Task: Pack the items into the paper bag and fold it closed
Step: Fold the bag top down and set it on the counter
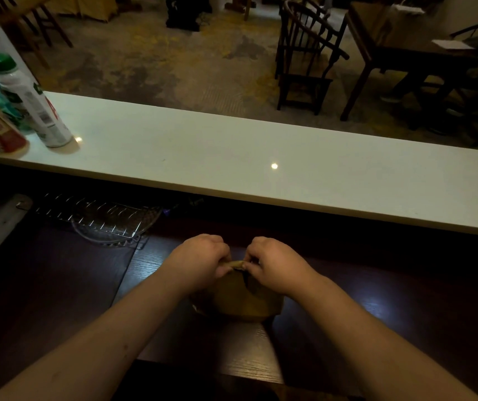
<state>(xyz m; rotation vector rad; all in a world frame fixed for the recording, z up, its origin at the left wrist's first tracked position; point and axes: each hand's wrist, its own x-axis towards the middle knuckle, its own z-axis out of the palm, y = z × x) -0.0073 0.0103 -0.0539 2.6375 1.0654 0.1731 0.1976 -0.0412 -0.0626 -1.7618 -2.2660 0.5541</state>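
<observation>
A brown paper bag (240, 303) stands on the dark wooden table (347, 328) right in front of me. Its top edge is pinched flat between both hands. My left hand (200, 260) grips the left part of the folded top, and my right hand (275, 263) grips the right part, thumb and fingers closed on the paper. What is inside the bag is hidden.
A white counter (260, 157) runs across behind the table. Bottles stand at its left end, among them a white bottle with a green cap (32, 102). A wire rack on a glass plate (101, 218) lies at the table's left. Chairs and tables stand beyond.
</observation>
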